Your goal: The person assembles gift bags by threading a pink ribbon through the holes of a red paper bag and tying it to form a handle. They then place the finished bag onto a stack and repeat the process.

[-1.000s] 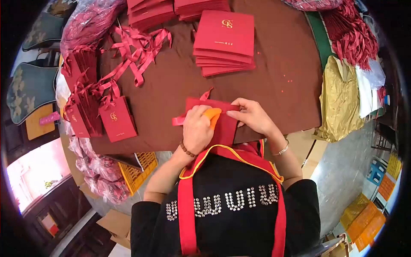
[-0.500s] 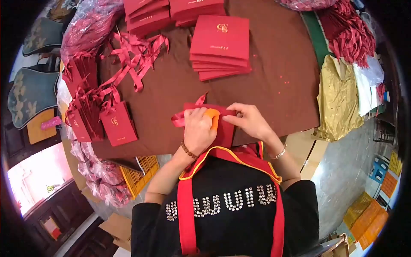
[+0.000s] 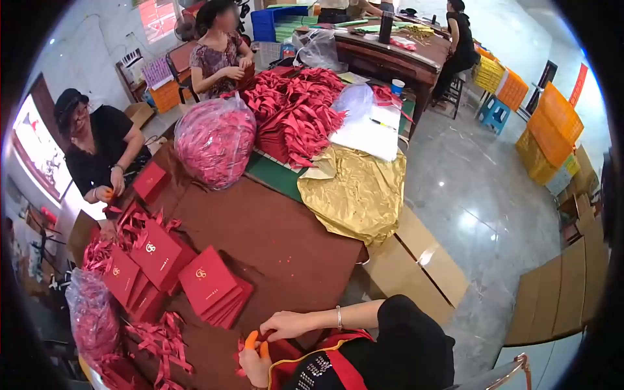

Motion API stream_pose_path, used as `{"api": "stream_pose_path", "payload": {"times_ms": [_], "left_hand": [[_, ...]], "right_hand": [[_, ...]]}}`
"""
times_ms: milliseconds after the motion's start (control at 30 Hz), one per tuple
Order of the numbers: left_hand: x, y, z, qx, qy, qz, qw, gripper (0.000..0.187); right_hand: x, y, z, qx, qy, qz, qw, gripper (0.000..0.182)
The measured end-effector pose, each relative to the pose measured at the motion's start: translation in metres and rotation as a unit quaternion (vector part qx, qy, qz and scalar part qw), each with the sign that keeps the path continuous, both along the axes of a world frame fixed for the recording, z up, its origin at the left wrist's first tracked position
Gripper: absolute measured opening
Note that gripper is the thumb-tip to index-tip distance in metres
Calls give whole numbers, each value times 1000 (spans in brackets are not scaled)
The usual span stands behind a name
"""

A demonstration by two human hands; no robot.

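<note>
At the table's near edge, my left hand (image 3: 255,365) holds a red bag (image 3: 281,351) with red ribbon beside it. Orange coverings show on its thumb and a finger. My right hand (image 3: 284,324) meets those fingertips, its own fingers pinched together; what lies between them is too small to tell. Just beyond my hands is a fanned stack of red bags (image 3: 209,281) with gold print. More printed bags (image 3: 159,252) are piled to its left. Loose red ribbons (image 3: 162,344) lie on the brown tablecloth (image 3: 286,244).
Two people (image 3: 104,143) (image 3: 218,55) handle red pieces across the table. Nearby are a plastic-wrapped red bundle (image 3: 216,140), a heap of ribboned bags (image 3: 296,107) and gold wrapping (image 3: 357,195). Cardboard (image 3: 416,273) stands right of the table. Another person (image 3: 456,49) sits farther back.
The view has swung right and up, bringing the room and other people into sight. My hands now appear lower in the picture, still together at the red bag.
</note>
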State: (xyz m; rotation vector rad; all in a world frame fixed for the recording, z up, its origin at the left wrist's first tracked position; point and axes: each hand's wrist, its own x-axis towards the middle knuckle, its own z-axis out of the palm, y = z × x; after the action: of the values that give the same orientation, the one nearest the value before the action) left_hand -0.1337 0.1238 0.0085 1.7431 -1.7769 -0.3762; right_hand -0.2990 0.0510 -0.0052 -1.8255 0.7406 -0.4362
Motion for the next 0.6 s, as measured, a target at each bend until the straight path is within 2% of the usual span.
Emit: {"api": "stream_pose_path", "payload": {"times_ms": [167,233,267,333,467,567,600], "left_hand": [[26,-8,-3,35,-10,-90,995,42],[25,-8,15,-74,-181,-145,970,28],[23,-7,29,-78,-182,-144,970,28],[11,-2,60,24,-216,-77,973,30],[35,1,47,61,-124,-90,986,19],[40,6,38,106,-100,-93,985,19],[39,5,40,86,-105,-87,987,17]], "right_hand": [[7,-5,3,-3,-10,-10,1000,22],[10,-3,8,16,-54,5,998,23],[10,-5,13,11,-54,5,998,23],[10,-9,26,-2,48,68,997,23],[19,-9,24,-10,20,104,994,23],[32,-3,20,-46,58,112,991,29],[33,1,27,-49,79,101,991,31]]}}
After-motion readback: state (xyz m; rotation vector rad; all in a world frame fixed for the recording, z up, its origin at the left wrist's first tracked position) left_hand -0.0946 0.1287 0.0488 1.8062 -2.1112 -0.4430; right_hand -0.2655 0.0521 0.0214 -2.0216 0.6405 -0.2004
